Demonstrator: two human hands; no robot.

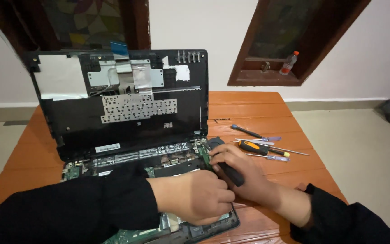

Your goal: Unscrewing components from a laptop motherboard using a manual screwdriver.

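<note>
An orange wooden slatted worktop is seen carrying an opened black laptop, its keyboard panel raised upright and its green circuit board exposed below. The left hand is laid over the board with fingers curled; what it grips cannot be told. A black-handled screwdriver is clasped in the right hand, just beside the left. Several loose screwdrivers are laid nearby to the right.

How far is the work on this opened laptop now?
Done: the top cover is lifted, so the circuit board is exposed. In hand: the right hand holds a black-handled tool at the board; the left hand rests beside it. Left: the spare screwdrivers lie unused; the laptop remains open.
</note>
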